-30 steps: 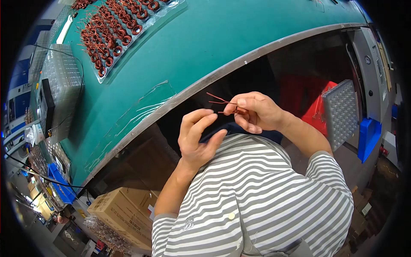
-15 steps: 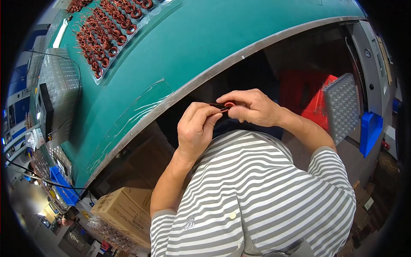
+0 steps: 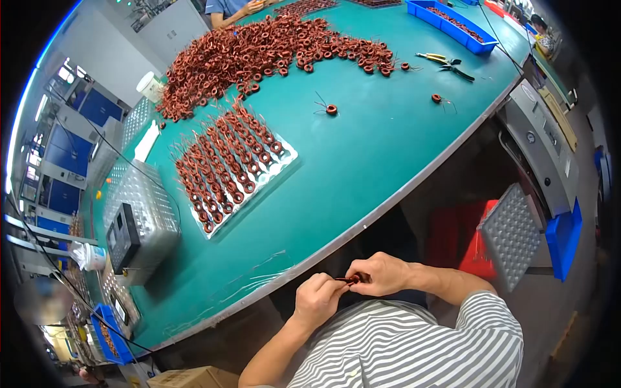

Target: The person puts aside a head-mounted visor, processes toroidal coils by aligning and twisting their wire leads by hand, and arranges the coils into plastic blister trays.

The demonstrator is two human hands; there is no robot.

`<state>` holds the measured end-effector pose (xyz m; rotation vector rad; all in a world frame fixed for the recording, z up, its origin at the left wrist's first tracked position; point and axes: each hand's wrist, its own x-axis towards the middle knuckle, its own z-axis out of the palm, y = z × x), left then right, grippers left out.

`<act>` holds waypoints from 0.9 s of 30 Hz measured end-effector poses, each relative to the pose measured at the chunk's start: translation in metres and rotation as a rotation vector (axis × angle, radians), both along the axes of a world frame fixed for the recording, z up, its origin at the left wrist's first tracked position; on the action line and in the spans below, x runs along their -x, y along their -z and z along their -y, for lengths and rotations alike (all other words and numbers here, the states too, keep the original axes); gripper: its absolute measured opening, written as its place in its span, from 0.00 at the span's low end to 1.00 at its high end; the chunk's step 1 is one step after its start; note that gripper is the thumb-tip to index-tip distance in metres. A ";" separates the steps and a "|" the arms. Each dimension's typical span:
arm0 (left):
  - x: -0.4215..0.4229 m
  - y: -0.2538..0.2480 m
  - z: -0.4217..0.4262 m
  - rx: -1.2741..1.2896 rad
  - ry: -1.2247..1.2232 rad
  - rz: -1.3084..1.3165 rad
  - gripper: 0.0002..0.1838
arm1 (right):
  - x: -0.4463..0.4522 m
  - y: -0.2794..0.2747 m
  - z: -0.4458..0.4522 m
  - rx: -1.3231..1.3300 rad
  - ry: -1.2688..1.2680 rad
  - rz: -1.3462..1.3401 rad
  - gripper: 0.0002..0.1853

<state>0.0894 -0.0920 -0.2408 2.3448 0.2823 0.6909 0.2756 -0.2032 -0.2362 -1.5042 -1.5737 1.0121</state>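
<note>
In front of my striped shirt, just off the table edge, I hold a small toroidal coil [image 3: 354, 279] wound with red-brown copper wire. My right hand [image 3: 383, 274] is closed around it, so its fingers cover part of the ring. My left hand [image 3: 317, 299] is closed in a pinch on the coil's wire leads [image 3: 341, 279]. Both hands almost touch. On the green table [image 3: 336, 194], a clear tray [image 3: 249, 196] holds rows of similar coils with their leads sticking up.
A big heap of coils [image 3: 246, 52] covers the back of the table. Two loose coils, pliers [image 3: 432, 58] and a blue bin [image 3: 453, 27] lie to its right. Stacked plastic trays [image 3: 155, 207] stand left. Another person's hand [image 3: 253, 6] shows at the far side.
The view has tilted up, bringing the heap, pliers and blue bin into sight. My hands sit lower in the picture, still on the coil and its leads.
</note>
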 end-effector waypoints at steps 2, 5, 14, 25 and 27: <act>-0.006 -0.006 -0.003 -0.014 0.044 0.002 0.10 | -0.003 -0.006 0.000 0.005 -0.003 0.003 0.12; -0.015 -0.006 -0.004 -0.068 0.083 0.014 0.08 | -0.010 -0.014 0.005 0.000 0.039 -0.042 0.10; -0.025 0.006 -0.006 -0.047 0.023 0.081 0.12 | -0.010 -0.007 0.013 0.241 0.235 -0.459 0.13; -0.020 0.000 -0.007 -0.129 0.073 0.049 0.11 | -0.008 -0.005 0.010 0.073 0.198 -0.161 0.13; -0.022 -0.004 -0.006 -0.199 0.119 0.024 0.11 | -0.010 -0.014 0.008 0.215 0.172 -0.135 0.12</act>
